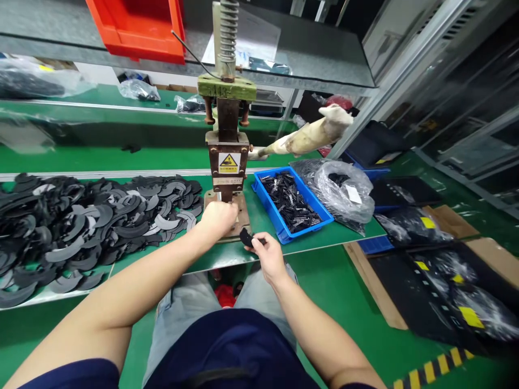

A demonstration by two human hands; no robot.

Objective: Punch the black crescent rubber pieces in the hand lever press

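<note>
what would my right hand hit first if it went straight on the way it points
Probably the press base, just past the black piece in your right hand; your left hand is close by too, and depth is hard to judge.

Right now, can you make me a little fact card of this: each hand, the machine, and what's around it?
Machine: press with a yellow warning sign
Left hand: at the press base; anything it holds is hidden
Right hand: holds a small black piece
Left of press: heap of dark curved pieces
Right of press: blue bin of small black parts
Shelf: orange-red bin
</note>
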